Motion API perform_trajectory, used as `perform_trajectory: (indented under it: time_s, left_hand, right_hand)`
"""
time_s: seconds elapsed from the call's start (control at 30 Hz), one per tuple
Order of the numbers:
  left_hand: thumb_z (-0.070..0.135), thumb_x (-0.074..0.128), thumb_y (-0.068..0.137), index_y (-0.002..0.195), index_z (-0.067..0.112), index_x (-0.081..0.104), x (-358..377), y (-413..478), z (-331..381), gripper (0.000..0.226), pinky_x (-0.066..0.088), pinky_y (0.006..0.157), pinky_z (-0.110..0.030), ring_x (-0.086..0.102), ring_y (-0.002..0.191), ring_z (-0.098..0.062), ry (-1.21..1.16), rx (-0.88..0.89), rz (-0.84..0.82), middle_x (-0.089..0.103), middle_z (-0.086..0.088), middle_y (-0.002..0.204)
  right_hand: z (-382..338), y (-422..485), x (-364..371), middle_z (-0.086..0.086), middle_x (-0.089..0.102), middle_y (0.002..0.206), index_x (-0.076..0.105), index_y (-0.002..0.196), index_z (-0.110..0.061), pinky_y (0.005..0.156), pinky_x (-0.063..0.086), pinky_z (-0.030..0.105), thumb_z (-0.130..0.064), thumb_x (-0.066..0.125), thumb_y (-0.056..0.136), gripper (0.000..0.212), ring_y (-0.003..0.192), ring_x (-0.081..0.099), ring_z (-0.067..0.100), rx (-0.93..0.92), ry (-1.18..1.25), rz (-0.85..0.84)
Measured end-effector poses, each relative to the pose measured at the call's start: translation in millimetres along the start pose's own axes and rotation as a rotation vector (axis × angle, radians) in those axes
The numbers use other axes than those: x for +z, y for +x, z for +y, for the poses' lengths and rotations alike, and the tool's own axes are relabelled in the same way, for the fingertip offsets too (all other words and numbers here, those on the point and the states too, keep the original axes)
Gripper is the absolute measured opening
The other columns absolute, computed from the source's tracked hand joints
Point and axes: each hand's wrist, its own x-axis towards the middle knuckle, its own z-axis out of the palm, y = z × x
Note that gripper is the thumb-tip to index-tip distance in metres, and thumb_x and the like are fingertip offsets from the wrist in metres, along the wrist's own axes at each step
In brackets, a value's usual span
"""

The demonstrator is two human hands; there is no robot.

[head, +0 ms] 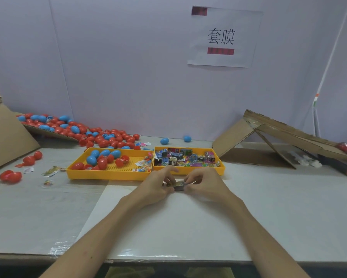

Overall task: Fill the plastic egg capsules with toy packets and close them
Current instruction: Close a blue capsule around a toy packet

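At the middle of a white table point(188, 227), a person's left hand point(158, 187) and right hand point(204, 184) meet, the fingers of both curled in a pinch on one small toy packet point(178, 185) held between them, close over the table top. Just beside the hands at 12 o'clock, two yellow trays stand touching side by side. The right tray point(216, 169) is heaped with loose toy packets point(186, 158). The left tray point(108, 174) carries blue and red egg capsules point(100, 157) at its left end and a few clear packets point(145, 164) at its right end. At 10 o'clock a larger heap of capsules point(78, 129) spills off a cardboard sheet point(8, 137) along the wall. Two blue capsules point(164, 140) lie apart from each other behind the trays. Opened red capsules point(10, 176) lie at 9 o'clock, well apart from the hands. A folded cardboard ramp point(268, 135) stands at 2 o'clock, and a paper sign point(222, 37) hangs on the wall above.
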Motion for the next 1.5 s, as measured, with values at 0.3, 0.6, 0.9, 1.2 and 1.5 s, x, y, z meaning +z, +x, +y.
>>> perform_trajectory:
  time_s: [0.3,0.6,0.9,1.2,1.5]
  left_hand:
    - [0.013,0.073,0.089,0.130,0.032,0.055,-0.8,-3.7,3.2,0.049,0.047,0.078,-0.007,0.060,0.095,0.007,0.037,0.042,0.025,0.066,0.021,0.099]
    - [0.012,0.065,0.097,0.111,0.017,0.073,-5.7,-5.8,13.8,0.018,0.051,0.080,-0.013,0.066,0.093,-0.003,0.058,0.126,0.112,0.073,0.007,0.102]
    - [0.010,0.064,0.096,0.103,0.019,0.075,-26.1,8.5,24.1,0.016,0.051,0.074,-0.020,0.062,0.084,-0.003,0.157,0.150,0.285,0.070,0.012,0.094]
    - [0.022,0.057,0.100,0.141,0.023,0.056,-121.9,17.5,-51.9,0.041,0.053,0.086,-0.041,0.060,0.117,-0.029,0.527,-0.600,0.283,0.062,-0.009,0.137]
    - [0.062,0.045,0.099,0.139,0.032,0.058,-138.7,21.1,-91.0,0.051,0.044,0.106,-0.049,0.047,0.132,-0.036,0.665,-0.599,0.079,0.051,-0.014,0.146]
  right_hand:
    - [-3.1,0.5,-7.2,-0.004,0.076,0.085,0.082,0.086,-0.018,0.069,0.054,0.024,-0.009,0.074,0.085,0.012,0.081,0.069,0.013,0.024,0.033,0.036]
    - [-8.8,-0.1,-5.4,-0.001,0.076,0.079,0.079,0.088,-0.021,0.065,0.051,0.017,-0.005,0.075,0.085,0.017,0.068,0.069,0.006,0.021,0.072,0.060]
    - [-11.1,0.5,-7.2,0.000,0.073,0.081,0.067,0.094,-0.023,0.068,0.053,0.020,0.002,0.078,0.079,0.031,0.076,0.070,0.013,0.004,0.111,0.202]
    - [-11.6,-1.3,-6.8,0.000,0.074,0.082,0.068,0.087,-0.016,0.073,0.058,0.028,0.000,0.078,0.080,0.020,0.078,0.071,0.015,0.005,0.081,0.193]
    - [-14.1,-2.0,-5.5,0.004,0.074,0.077,0.069,0.089,-0.017,0.075,0.060,0.033,-0.002,0.075,0.084,0.017,0.072,0.072,0.018,0.024,0.046,0.158]
